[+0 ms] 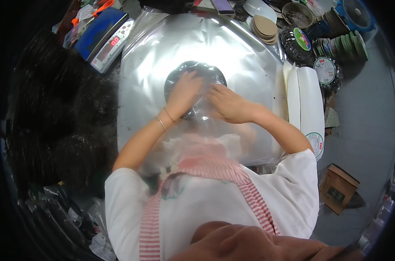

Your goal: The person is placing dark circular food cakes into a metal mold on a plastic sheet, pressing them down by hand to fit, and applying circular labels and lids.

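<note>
A round black bundle [214, 72] in clear plastic film lies on a wide stack of clear plastic sheets [253, 88] before me. My left hand [186, 89] rests over the left part of the bundle, fingers pointing away from me. On its right side, my right hand [229, 102] reaches in with bent fingers near the bundle's middle. Both hands are blurred, and whether the fingers pinch any film is hidden. The hands cover much of the bundle's centre and lower right edge.
At the far left stands a blue digital scale [111, 42] with a lit display. Cardboard discs [264, 27], wrapped black bundles with labels [295, 44] and stacked spools [342, 47] sit at the back right. White rolls [310, 101] flank the sheets; a cardboard box [339, 189] lies lower right.
</note>
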### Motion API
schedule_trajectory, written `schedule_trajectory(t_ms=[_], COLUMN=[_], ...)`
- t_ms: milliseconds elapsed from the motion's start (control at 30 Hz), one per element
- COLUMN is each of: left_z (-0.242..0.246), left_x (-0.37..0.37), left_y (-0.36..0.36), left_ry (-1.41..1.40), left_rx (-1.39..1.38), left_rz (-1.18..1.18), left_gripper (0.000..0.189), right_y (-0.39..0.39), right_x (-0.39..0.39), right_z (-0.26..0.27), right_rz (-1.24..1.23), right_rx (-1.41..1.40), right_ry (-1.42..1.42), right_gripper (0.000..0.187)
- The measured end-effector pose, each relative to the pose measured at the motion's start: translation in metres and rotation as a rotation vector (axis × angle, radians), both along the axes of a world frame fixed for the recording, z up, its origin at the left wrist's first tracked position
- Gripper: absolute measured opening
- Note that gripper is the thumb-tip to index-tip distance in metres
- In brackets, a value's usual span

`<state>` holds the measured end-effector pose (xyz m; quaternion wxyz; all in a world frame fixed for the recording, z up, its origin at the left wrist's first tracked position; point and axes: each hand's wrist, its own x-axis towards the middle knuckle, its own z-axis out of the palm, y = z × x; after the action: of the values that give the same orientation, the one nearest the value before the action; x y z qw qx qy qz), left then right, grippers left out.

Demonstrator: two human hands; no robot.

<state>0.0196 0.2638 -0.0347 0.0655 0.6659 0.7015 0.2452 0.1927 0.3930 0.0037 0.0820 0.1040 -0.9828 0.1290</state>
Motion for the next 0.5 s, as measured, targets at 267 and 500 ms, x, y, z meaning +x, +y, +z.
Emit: schedule_trajectory(t_ms=[267, 500], left_z=[0.031, 0.015], left_x=[0.022, 0.031], left_y=[-0.043, -0.04], left_ry=[-0.039, 0.313], left_rx=[-0.012, -0.174], left_rz=[0.046, 0.075], left_gripper=[0.068, 0.06], right_y=[-0.01, -0.011], right_x=[-0.081, 0.013], right_z=[-0.077, 0.003], right_rz=[-0.352, -0.412], right_rx=[0.051, -0.469], right_ry=[0.011, -0.064], right_gripper=[0.018, 0.027])
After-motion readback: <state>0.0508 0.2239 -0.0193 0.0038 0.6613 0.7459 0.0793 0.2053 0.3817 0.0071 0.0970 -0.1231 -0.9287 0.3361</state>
